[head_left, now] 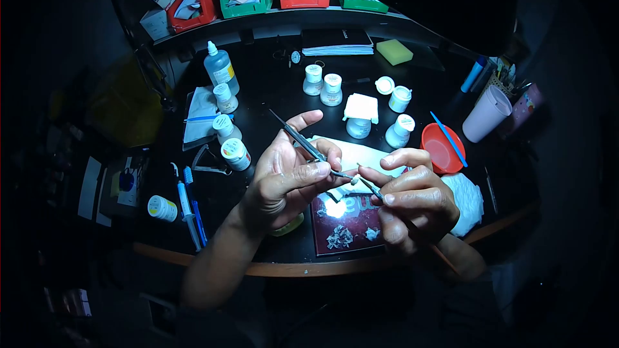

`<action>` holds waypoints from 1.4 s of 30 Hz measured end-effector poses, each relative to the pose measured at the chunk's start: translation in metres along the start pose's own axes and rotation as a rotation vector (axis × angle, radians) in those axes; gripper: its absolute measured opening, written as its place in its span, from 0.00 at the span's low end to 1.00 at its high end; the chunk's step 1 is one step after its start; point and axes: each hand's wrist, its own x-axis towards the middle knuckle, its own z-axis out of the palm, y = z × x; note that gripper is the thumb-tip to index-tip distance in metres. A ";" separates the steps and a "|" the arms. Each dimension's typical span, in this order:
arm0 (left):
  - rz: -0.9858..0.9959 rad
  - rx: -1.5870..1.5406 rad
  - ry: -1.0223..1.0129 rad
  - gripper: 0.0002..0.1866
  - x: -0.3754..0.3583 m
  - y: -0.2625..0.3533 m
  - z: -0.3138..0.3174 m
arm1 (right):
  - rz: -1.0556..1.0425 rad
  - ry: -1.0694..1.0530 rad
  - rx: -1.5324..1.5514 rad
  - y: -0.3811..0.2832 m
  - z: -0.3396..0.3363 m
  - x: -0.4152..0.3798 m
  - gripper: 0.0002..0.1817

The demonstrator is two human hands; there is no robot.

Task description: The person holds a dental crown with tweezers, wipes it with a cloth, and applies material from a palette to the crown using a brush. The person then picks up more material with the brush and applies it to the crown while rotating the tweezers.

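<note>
1. A dark tool (302,138) is pinched by the left hand (280,171), a small white piece (355,180) at its tip.
2. A thin tool (372,189) is grasped by the right hand (419,196), pointed at the piece.
3. The piece is held above the desk (271,84).

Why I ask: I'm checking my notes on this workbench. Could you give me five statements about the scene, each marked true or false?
1. The left hand holds a dark tool. True.
2. Only one of the hands holds a tool. False: the right hand holds a thin stick too.
3. The red bowl is turned upside down. False: it is open side up, with a blue stick across it.
4. The yellow sponge is right of the black notebook in the picture. True.
5. The pink cup lies on its side. False: it stands upright.
</note>
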 end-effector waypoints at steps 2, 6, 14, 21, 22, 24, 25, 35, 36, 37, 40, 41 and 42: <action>-0.002 -0.043 -0.052 0.40 0.000 -0.002 -0.006 | 0.008 -0.015 -0.052 -0.003 -0.001 -0.001 0.14; -0.002 -0.066 -0.059 0.39 0.001 -0.003 -0.004 | 0.028 -0.021 -0.117 -0.013 -0.001 0.005 0.14; 0.000 -0.060 -0.060 0.38 0.001 -0.003 -0.005 | 0.017 -0.012 -0.127 -0.012 0.001 0.005 0.14; 0.002 -0.069 -0.070 0.38 0.001 -0.003 -0.005 | 0.017 -0.002 -0.132 -0.012 0.003 0.003 0.16; 0.002 -0.066 -0.070 0.38 0.001 -0.003 -0.006 | 0.015 -0.002 -0.129 -0.011 0.003 0.003 0.16; 0.002 -0.062 -0.070 0.38 0.001 -0.003 -0.006 | 0.012 -0.002 -0.127 -0.012 0.003 0.004 0.16; 0.002 -0.061 -0.069 0.38 0.001 -0.003 -0.007 | 0.012 -0.001 -0.128 -0.012 0.003 0.004 0.16; 0.004 -0.067 -0.071 0.38 0.002 -0.003 -0.006 | -0.003 0.005 -0.121 -0.009 0.003 0.002 0.15; 0.006 -0.072 -0.071 0.38 0.002 -0.003 -0.006 | 0.000 0.005 -0.123 -0.009 0.002 0.002 0.16; 0.008 -0.077 -0.071 0.38 0.002 -0.004 -0.006 | 0.002 0.004 -0.127 -0.009 0.002 0.002 0.16; 0.011 -0.069 -0.064 0.38 0.002 -0.004 -0.005 | 0.003 0.002 -0.144 -0.009 0.002 0.002 0.16; 0.011 -0.062 -0.060 0.38 0.001 -0.005 -0.005 | 0.010 0.005 -0.150 -0.010 0.003 0.001 0.16; 0.009 -0.059 -0.054 0.38 0.001 -0.005 -0.005 | 0.018 0.009 -0.156 -0.010 0.003 0.000 0.16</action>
